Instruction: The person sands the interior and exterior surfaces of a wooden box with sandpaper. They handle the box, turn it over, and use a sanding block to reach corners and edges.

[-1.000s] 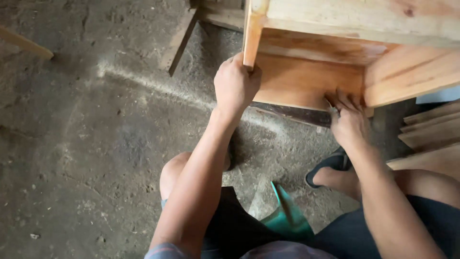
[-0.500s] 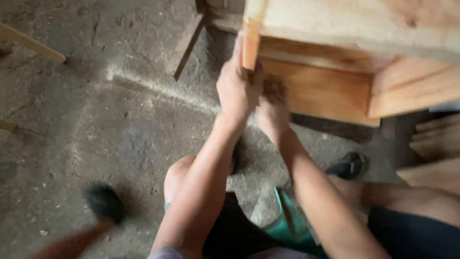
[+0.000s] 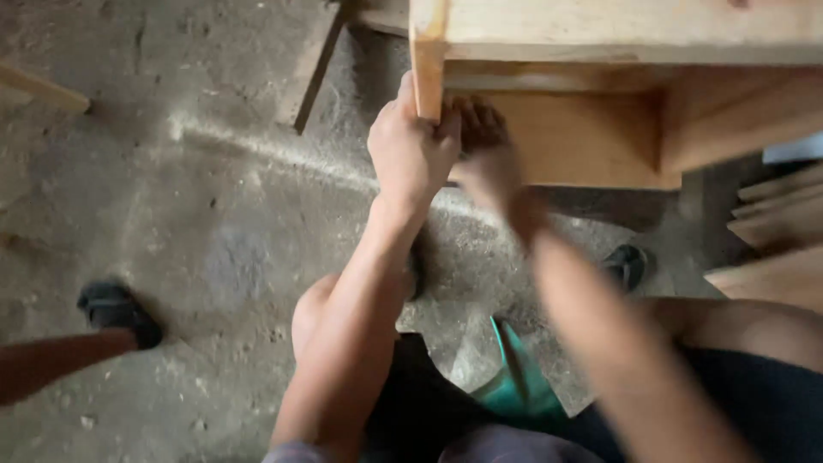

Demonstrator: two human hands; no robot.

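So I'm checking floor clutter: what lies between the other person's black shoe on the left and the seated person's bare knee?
In the head view, only bare dusty concrete floor lies between the black shoe and the knee.

Rough grey concrete floor [image 3: 171, 214], dusty, with wooden planks [image 3: 771, 223] stacked beside it.

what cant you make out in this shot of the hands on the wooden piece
Head view:
- Right hand: motion-blurred; grip unclear.
- Left hand covers the wooden leg where it grips.
- Wooden furniture: cut off by the top edge.
- Green object: half hidden by the legs.
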